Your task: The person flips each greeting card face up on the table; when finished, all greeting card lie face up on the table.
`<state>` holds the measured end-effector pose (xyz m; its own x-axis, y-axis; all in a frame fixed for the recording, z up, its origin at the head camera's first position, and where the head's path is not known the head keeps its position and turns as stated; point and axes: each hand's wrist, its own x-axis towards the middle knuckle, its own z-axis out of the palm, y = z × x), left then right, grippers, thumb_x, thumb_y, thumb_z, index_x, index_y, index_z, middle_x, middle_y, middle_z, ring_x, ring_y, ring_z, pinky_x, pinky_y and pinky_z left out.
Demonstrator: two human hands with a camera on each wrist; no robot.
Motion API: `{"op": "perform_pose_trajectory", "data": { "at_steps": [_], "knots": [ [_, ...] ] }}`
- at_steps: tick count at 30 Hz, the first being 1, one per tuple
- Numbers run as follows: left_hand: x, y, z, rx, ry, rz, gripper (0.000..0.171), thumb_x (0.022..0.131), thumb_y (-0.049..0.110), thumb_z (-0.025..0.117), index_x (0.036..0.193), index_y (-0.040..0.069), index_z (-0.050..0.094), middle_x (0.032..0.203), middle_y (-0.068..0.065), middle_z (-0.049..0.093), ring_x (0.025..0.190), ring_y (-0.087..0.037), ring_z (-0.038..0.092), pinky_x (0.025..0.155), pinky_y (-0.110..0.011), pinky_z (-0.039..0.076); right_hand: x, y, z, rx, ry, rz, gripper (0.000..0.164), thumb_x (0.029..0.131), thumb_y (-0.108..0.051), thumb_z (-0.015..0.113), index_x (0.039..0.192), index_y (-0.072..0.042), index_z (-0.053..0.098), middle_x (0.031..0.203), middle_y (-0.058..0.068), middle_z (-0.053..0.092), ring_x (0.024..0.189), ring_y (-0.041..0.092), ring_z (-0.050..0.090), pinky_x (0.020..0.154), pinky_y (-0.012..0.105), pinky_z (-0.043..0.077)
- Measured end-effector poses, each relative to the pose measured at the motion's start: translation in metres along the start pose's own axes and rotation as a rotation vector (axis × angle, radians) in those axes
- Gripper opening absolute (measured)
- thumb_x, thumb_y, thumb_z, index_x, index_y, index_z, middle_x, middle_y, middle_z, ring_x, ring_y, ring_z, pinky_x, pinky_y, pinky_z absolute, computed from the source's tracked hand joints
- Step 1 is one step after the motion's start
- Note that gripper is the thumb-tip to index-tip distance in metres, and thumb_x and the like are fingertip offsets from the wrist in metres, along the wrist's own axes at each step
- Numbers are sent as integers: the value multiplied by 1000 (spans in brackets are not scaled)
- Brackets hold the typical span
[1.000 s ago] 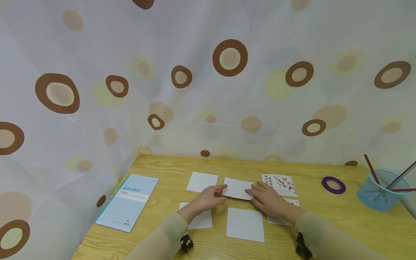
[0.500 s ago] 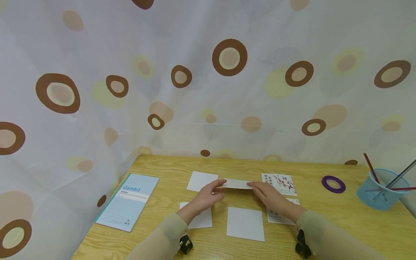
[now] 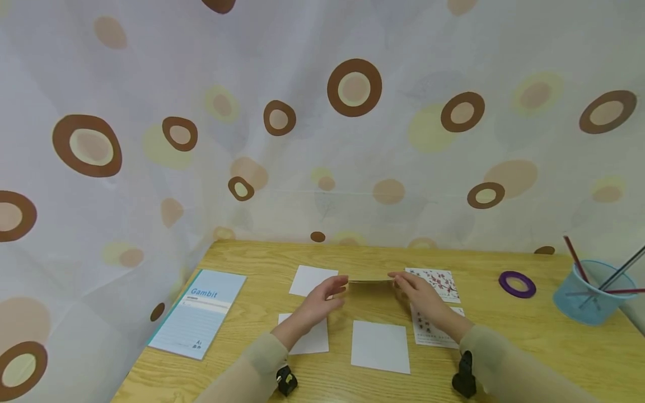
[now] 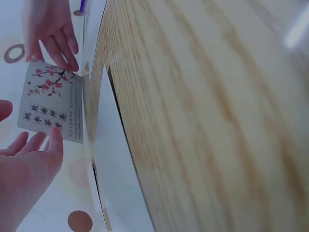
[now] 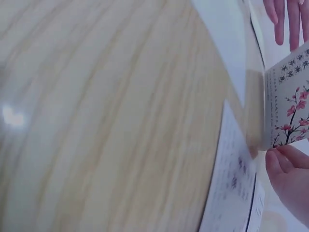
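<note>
A thin square card (image 3: 370,281) is held up off the table between both hands, nearly edge-on in the head view. Its printed face (image 4: 50,99) shows pink blossoms and dark characters in the left wrist view. My left hand (image 3: 317,305) holds the card's left edge with its fingertips. At the opposite edge, my right hand (image 3: 425,302) grips it; in the right wrist view the thumb and a finger (image 5: 273,162) pinch a corner. Below the hands lie a white card (image 3: 381,346) and another white card (image 3: 312,338), partly covered by the left hand.
A third white card (image 3: 309,280) lies behind the left hand. Two blossom-printed cards, one farther back (image 3: 440,284) and one nearer (image 3: 428,331), sit by the right hand. A notebook (image 3: 199,313) is at left, a purple ring (image 3: 517,284) and blue pencil cup (image 3: 592,296) at right.
Both hands have lifted the card from near the table and tilted it from its white face showing to almost edge-on. The other cards have stayed put.
</note>
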<state>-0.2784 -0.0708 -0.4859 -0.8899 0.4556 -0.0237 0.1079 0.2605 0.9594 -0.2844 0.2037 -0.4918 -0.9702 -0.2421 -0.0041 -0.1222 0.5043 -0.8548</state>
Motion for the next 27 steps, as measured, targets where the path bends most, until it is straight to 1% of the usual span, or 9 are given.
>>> {"op": "perform_pose_trajectory", "data": {
  "at_steps": [3,6,10,12,17,21,24,27],
  "knots": [
    [1,-1,0,-19,-12,15,54,98,7,51,150,4,38,155,-16,40,142,-36,39,111,-52,40,1,-3,-2,103,11,47,52,108,-36,36,145,-2,47,148,24,47,131,42,50,105,49,48],
    [2,-2,0,-30,-15,41,56,98,7,50,152,4,36,157,-15,37,143,-37,37,112,-52,39,1,-6,-3,164,15,78,54,108,-37,35,146,0,45,150,25,43,132,42,50,106,47,47],
    [1,-1,1,-45,-14,62,59,96,7,50,153,7,35,159,-14,34,143,-38,36,111,-53,40,0,-8,-3,216,24,108,57,108,-40,35,147,2,43,149,26,44,131,40,51,105,46,48],
    [1,0,1,-55,-15,65,60,96,8,50,154,9,35,160,-13,33,144,-39,35,110,-53,41,0,-8,-3,250,36,129,60,107,-43,36,147,1,42,146,26,47,131,39,52,103,44,50],
    [2,1,4,-65,-1,73,59,96,5,50,153,7,36,159,-15,32,144,-41,32,114,-56,35,-3,-9,-5,324,57,171,59,107,-42,35,150,-1,39,141,29,50,131,39,53,99,39,53],
    [3,2,6,-64,23,70,59,95,3,50,153,6,37,158,-17,33,144,-42,32,115,-57,32,-5,-11,-7,339,70,183,58,108,-40,34,151,-1,35,141,31,50,130,39,54,99,38,53],
    [4,3,8,-72,31,57,60,95,4,51,153,5,35,157,-18,32,142,-44,34,114,-56,34,-7,-11,-7,348,80,175,56,108,-37,34,151,-1,34,142,31,50,130,39,54,99,38,53],
    [6,4,9,-88,25,49,62,95,5,51,154,3,33,158,-20,30,141,-47,35,112,-56,38,-7,-10,-7,362,92,178,51,109,-31,34,151,-2,34,143,31,49,127,38,56,97,38,54]
  ]
}}
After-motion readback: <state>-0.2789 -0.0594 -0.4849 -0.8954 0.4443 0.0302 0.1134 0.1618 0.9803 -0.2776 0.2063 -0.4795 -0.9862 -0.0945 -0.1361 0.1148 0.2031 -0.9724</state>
